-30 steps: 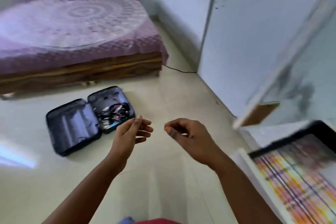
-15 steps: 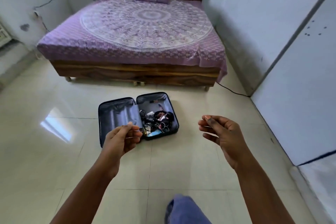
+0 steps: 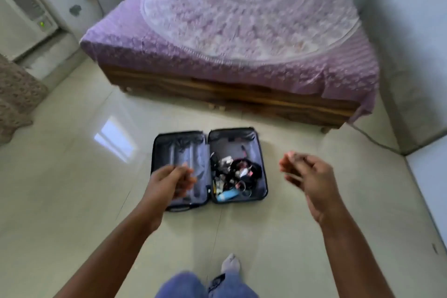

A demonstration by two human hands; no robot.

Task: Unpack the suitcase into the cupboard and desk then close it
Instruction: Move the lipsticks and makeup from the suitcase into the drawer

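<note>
A: Dark navy shell on the suitcase [image 3: 210, 164], with pale lilac-grey lining inside both halves.

B: Black tangle among the contents, plus one light blue bottle [image 3: 227, 195] and bits of pink and white.

A: Purple on the bedspread [image 3: 232, 26], with a large white mandala ring printed across the middle.

B: Brown striped wood grain along the bed frame [image 3: 242, 97].

A: Glossy cream tiles for the floor [image 3: 72, 189]. Blue denim on the jeans [image 3: 205, 285], grey on the sock [image 3: 231, 264].

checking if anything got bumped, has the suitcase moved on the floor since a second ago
No. The open suitcase lies at the same spot just short of the bed front, same half full. Only the head camera turned and came closer.
</note>
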